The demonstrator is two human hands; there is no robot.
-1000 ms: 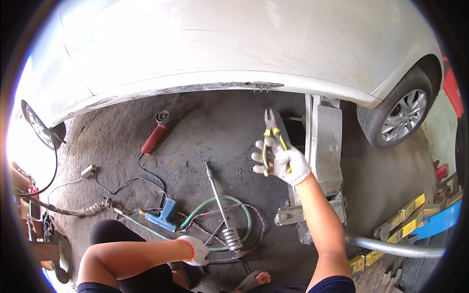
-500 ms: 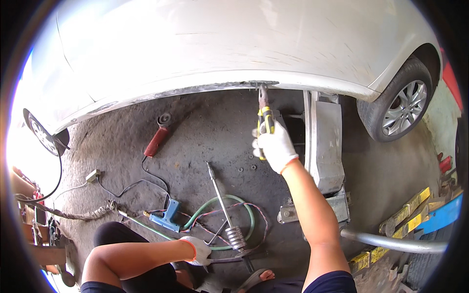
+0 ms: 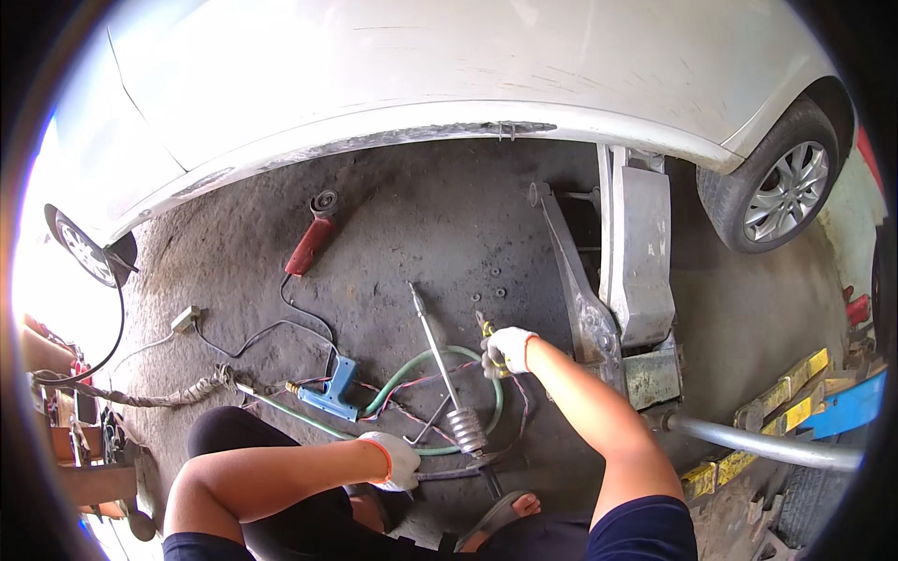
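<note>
My right hand (image 3: 510,352), in a white glove, holds a pair of pliers (image 3: 485,327) with yellow-and-black handles low over the floor. My left hand (image 3: 398,460), also gloved, is closed in front of my knee; a thin dark tip shows below it, but what it holds is hidden. Between my hands lies a slide hammer (image 3: 433,346) with a long rod and a ribbed metal weight. Ahead is a white car's sill (image 3: 374,137), scraped to bare metal, with small metal tabs (image 3: 506,131) standing out from it.
A red angle grinder (image 3: 311,245) and a blue air blow gun (image 3: 332,396) on a green hose (image 3: 496,411) lie on the floor near cables. Several small rings (image 3: 500,293) are scattered there. A metal lifting arm (image 3: 645,252) stands under the car at right, beside a wheel (image 3: 781,192).
My right hand has drawn the pliers back from the car's sill, down and toward me. The metal tabs on the sill now show. My left hand stays near my knee.
</note>
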